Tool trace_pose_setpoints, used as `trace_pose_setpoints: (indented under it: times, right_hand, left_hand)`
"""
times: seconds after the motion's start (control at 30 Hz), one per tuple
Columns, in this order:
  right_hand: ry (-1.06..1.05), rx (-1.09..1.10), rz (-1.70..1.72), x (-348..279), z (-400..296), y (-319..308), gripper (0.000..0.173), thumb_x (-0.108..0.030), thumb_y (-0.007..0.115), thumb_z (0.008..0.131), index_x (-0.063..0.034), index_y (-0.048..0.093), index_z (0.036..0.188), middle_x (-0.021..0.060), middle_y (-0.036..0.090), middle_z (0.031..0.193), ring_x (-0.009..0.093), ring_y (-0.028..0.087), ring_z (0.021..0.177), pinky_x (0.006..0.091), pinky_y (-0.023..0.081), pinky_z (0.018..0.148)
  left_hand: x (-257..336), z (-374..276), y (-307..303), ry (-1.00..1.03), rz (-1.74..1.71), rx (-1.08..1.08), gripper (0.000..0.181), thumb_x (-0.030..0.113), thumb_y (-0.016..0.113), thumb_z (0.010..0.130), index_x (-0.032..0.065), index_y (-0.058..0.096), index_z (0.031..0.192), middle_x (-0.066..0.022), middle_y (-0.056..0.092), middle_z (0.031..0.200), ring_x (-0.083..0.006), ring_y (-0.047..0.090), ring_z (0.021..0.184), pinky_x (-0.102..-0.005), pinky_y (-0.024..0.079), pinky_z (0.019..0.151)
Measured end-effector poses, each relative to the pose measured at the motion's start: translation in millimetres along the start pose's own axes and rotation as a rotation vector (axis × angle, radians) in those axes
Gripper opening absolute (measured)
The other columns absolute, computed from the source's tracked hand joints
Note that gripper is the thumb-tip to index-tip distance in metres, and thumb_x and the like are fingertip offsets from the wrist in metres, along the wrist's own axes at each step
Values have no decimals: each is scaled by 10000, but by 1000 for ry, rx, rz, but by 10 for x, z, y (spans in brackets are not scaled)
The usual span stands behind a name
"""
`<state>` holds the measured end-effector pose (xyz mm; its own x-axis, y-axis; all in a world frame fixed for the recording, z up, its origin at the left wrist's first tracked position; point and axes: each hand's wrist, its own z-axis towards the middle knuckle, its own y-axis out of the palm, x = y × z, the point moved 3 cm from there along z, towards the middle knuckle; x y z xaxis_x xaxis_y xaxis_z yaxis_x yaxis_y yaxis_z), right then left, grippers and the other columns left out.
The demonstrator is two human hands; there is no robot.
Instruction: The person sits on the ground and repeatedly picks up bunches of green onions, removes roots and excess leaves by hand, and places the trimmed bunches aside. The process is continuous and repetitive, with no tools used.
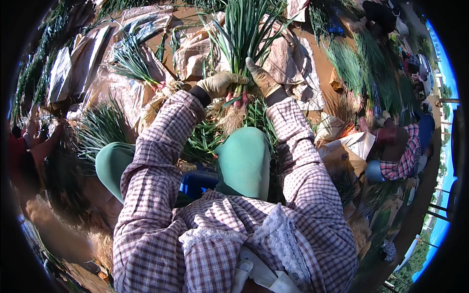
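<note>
A bunch of spring onions (242, 36) is held upright in front of my knees, leaves upward and pale roots hanging down. My left hand (220, 83), in a worn glove, grips the bunch from the left, just above the reddish bulbs. My right hand (262, 78), also gloved, holds the same bunch from the right with its thumb raised along the stems; its other fingers are mostly hidden behind the bunch. A smaller bunch of spring onions (133, 64) lies on sacking to the left. Loose green leaves (205, 141) cover the ground beneath my hands.
Woven sacks (284, 55) lie beyond the hands. More spring onions (104, 128) are beside my left knee, and long rows of them (348, 66) lie at the right. A person in a checked shirt (403, 154) sits at the right; another person's limb (45, 146) shows at the far left.
</note>
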<state>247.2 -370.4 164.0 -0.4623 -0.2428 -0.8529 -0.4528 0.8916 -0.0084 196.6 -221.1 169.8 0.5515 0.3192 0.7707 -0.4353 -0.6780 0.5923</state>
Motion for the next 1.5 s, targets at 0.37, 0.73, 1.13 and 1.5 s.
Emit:
trace_pose_setpoints:
  times: [0.37, 0.73, 1.13, 1.5]
  right_hand:
    - [-1115, 214, -1411, -462, -726, 704, 327, -254, 654, 748, -145, 583, 1048, 80, 530, 1102, 266, 590, 856, 369, 491, 695]
    - [-287, -587, 106, -1072, -1699, 824, 128, -140, 510, 904, -26, 526, 962, 50, 589, 852, 140, 579, 798, 272, 476, 630]
    - [-1127, 295, -730, -1919, -1893, 1105, 288, -158, 604, 851, -17, 560, 1098, 99, 635, 997, 186, 612, 878, 266, 485, 775]
    - [-958, -460, -857, -2046, -792, 1998, 297, -124, 600, 839, 32, 581, 1091, 105, 642, 1049, 151, 621, 921, 249, 481, 832]
  left_hand:
    - [146, -20, -234, 276, -241, 291, 185, 118, 514, 886, 15, 579, 1025, -31, 630, 821, -98, 581, 628, -216, 473, 519]
    - [1126, -780, 104, 585, 126, 491, 284, 210, 562, 880, -42, 623, 764, -109, 635, 639, -112, 518, 421, -207, 383, 366]
    - [1746, -1710, 179, 788, -18, 230, 205, 184, 520, 905, -14, 576, 911, -97, 627, 784, -169, 604, 635, -274, 496, 545]
    - [1475, -3053, -902, 773, 105, 630, 167, 174, 567, 883, 17, 625, 883, -36, 619, 690, -95, 552, 536, -199, 460, 510]
